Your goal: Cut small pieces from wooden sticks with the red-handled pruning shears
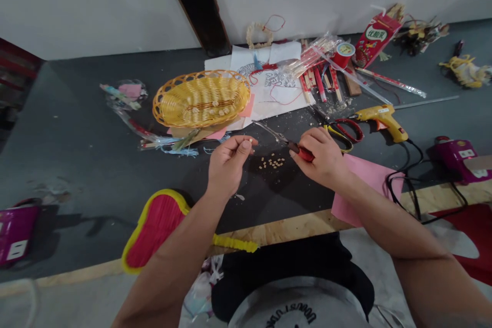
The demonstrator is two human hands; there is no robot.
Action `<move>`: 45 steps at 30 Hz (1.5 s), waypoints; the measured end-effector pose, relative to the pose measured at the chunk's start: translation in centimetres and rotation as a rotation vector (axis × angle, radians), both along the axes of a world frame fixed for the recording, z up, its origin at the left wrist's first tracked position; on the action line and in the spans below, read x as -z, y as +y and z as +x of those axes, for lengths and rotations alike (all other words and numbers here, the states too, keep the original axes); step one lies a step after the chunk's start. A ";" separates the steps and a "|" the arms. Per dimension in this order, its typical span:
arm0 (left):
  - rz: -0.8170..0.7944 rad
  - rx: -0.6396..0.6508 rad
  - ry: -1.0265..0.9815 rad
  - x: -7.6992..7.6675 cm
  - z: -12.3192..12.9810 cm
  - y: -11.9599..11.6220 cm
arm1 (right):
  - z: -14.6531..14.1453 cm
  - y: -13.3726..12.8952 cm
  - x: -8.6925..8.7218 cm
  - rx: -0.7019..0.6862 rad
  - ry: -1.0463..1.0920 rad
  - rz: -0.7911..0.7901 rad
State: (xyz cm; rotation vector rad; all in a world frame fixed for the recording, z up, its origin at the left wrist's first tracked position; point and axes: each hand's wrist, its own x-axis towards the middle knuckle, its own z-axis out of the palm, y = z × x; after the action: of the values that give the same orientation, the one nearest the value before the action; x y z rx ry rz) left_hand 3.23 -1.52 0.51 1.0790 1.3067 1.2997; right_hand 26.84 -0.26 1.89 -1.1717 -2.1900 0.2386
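My left hand (230, 160) pinches a small pale piece (251, 140) between thumb and forefinger, above the dark table. In my right hand (322, 156) are red-handled scissors (282, 138); their metal tips point left, toward my left hand, without touching it. Several tiny cut pieces (272, 163) lie scattered on the table between my hands. Beyond my left hand sits a yellow woven basket (202, 93), with a few pale bits in its bottom.
A yellow glue gun (384, 119) with a black cord and pink paper (365, 174) lie at the right. Nearer the left edge is a red and yellow fan-shaped piece (156, 225). Wrapped sticks, a thread spool (343, 55) and a red carton (375, 38) stand behind.
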 end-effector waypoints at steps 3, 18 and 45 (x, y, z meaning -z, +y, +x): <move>-0.014 0.014 -0.027 0.0 0.1 0.0 | -0.1 -0.4 -0.2 -0.024 -0.031 0.012; -0.065 0.009 -0.115 -0.7 0.6 0.1 | -0.3 -1.0 -0.2 -0.052 0.013 -0.082; -0.028 0.566 0.066 -2.6 0.6 -0.8 | -0.5 -1.6 -1.5 -0.053 0.377 -0.224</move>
State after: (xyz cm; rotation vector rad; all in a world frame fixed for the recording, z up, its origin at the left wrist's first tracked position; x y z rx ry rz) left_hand 3.86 -2.29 3.07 1.3566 0.9598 0.8234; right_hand 26.30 -1.84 3.42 -1.0827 -1.8959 0.6847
